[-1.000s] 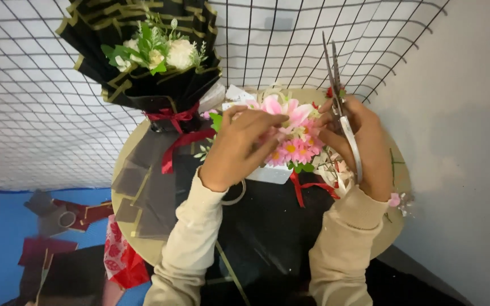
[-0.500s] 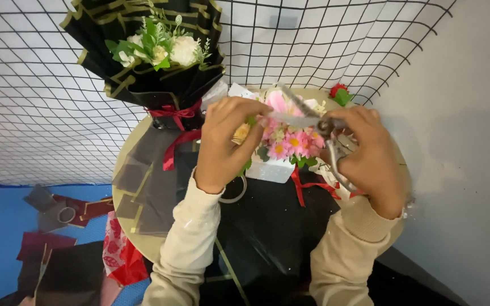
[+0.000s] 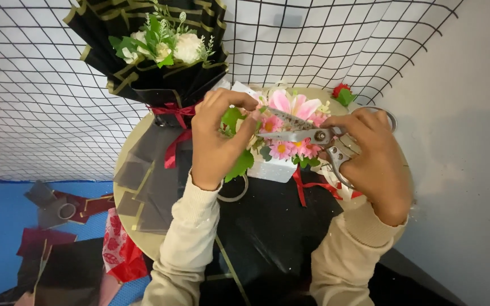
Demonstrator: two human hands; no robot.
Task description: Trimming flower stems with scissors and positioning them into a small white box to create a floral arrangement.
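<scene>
Where mesh wall [image 3: 41, 96] curves: round table [image 3: 137, 226], blue floor [image 3: 7, 215].

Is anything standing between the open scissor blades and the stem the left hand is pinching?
Nothing visible. The scissors in the right hand point straight at the leafy stem held by the left hand. Only the pink flowers lie beneath the blades, not between.
</scene>
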